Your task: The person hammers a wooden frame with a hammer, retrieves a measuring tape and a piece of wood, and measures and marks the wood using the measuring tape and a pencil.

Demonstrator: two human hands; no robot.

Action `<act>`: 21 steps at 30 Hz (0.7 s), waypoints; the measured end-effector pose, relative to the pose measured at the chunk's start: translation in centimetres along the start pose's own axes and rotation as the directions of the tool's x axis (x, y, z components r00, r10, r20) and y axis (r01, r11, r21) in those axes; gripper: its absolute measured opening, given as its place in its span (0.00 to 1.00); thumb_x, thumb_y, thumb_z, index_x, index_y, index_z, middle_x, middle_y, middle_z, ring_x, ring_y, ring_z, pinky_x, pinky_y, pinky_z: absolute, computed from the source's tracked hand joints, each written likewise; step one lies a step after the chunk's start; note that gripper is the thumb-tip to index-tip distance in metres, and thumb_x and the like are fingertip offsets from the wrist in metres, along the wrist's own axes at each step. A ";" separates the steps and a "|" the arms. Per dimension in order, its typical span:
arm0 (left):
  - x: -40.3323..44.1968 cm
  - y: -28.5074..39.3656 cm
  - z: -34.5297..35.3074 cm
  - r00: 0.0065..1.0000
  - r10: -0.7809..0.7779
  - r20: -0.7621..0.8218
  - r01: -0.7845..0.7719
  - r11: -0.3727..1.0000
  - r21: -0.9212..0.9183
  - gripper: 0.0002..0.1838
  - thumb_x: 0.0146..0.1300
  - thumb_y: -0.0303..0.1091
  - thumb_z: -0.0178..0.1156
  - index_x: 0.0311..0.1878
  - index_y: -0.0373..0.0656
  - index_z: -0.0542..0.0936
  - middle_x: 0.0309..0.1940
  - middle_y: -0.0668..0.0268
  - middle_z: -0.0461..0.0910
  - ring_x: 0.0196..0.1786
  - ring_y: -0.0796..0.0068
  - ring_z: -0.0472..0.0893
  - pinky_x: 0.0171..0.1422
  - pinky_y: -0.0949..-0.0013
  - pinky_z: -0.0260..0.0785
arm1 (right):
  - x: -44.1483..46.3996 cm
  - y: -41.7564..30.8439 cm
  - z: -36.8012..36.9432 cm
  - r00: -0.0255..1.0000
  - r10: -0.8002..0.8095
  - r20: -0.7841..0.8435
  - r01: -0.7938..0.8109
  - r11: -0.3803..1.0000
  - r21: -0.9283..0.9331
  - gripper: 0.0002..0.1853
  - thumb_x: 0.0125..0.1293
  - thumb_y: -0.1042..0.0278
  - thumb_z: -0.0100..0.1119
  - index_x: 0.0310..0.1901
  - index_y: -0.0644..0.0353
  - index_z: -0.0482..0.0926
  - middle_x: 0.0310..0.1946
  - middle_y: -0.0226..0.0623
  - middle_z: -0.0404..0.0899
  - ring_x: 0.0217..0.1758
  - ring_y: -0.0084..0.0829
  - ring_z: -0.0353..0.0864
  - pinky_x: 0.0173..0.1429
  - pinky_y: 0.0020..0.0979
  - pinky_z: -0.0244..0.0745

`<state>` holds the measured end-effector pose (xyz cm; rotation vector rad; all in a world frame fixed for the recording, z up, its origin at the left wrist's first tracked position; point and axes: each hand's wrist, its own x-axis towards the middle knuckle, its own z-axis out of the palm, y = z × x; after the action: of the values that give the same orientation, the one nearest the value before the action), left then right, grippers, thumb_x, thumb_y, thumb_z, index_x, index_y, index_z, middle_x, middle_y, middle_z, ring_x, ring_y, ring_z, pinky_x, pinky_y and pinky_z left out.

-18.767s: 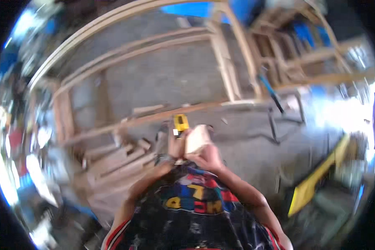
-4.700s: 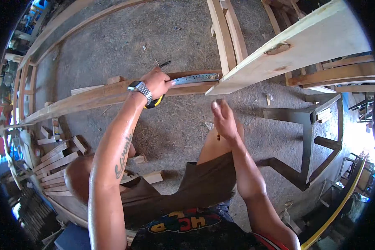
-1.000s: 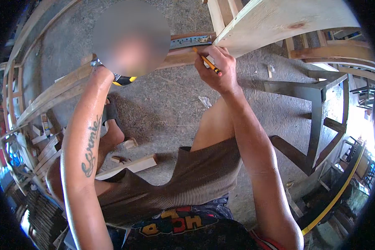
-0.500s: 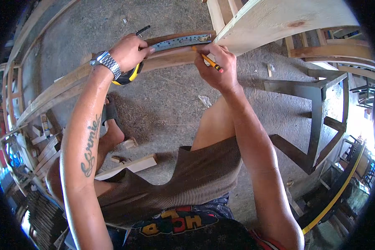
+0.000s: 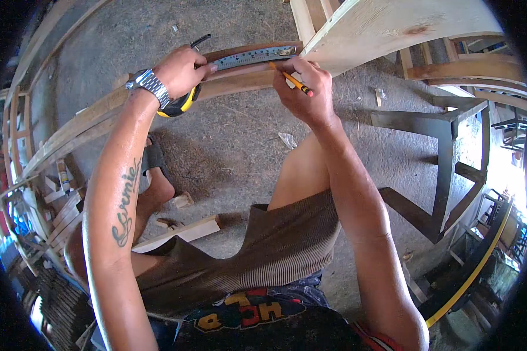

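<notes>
My left hand (image 5: 181,71) is closed round a black-and-yellow tape measure (image 5: 184,106), whose case shows below the palm. A slim dark piece (image 5: 201,40) juts out above the fingers; I cannot tell what it belongs to. The pulled-out blade (image 5: 249,57) lies along a wooden beam (image 5: 234,85), its metal end hook near the plywood panel (image 5: 386,35). In my right hand (image 5: 310,88) is a yellow pencil (image 5: 297,82), gripped with its point at the blade's lower edge and its pinkish end toward me. The fingertips rest against the beam near the panel's corner.
A dark metal frame (image 5: 445,152) stands on the concrete floor at right. Wooden frames (image 5: 468,71) are behind it. A wood offcut (image 5: 184,233) lies near my feet, and more lumber (image 5: 64,213) is stacked at left. A plastic scrap (image 5: 287,139) is on the floor.
Both hands stay nearly in place. The pencil's rear end has dipped slightly, and the tape blade has shifted a little.
</notes>
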<state>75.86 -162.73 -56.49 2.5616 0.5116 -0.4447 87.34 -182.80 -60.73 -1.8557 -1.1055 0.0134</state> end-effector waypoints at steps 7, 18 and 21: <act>-0.2 0.0 0.1 0.996 0.056 -0.064 -0.053 0.998 0.034 0.15 0.56 0.41 0.52 0.28 0.38 0.79 0.20 0.52 0.75 0.24 0.60 0.75 0.32 0.64 0.66 | 0.0 -0.1 0.0 0.999 -0.021 -0.028 0.020 0.999 -0.048 0.04 0.45 0.75 0.57 0.25 0.60 0.74 0.21 0.37 0.77 0.26 0.35 0.78 0.32 0.30 0.72; -0.1 -1.4 -0.4 0.996 -0.071 -0.057 0.057 0.974 -0.218 0.18 0.56 0.45 0.52 0.29 0.38 0.78 0.19 0.60 0.76 0.21 0.72 0.73 0.29 0.69 0.65 | 0.0 -0.6 -0.3 1.000 0.015 -0.016 -0.015 1.000 0.011 0.05 0.45 0.73 0.57 0.27 0.60 0.73 0.22 0.42 0.76 0.27 0.41 0.75 0.33 0.34 0.70; 0.7 -3.0 0.2 0.984 -0.167 -0.054 0.129 0.897 -0.422 0.20 0.55 0.48 0.52 0.30 0.39 0.78 0.19 0.66 0.75 0.20 0.77 0.72 0.28 0.72 0.64 | -0.7 0.4 -0.3 0.999 0.009 -0.031 -0.008 0.999 0.042 0.06 0.45 0.72 0.56 0.27 0.60 0.73 0.23 0.44 0.75 0.27 0.45 0.74 0.34 0.36 0.69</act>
<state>75.12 -160.25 -58.15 2.1431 0.7515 -0.2389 87.39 -183.55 -61.11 -1.8176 -1.0683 0.0123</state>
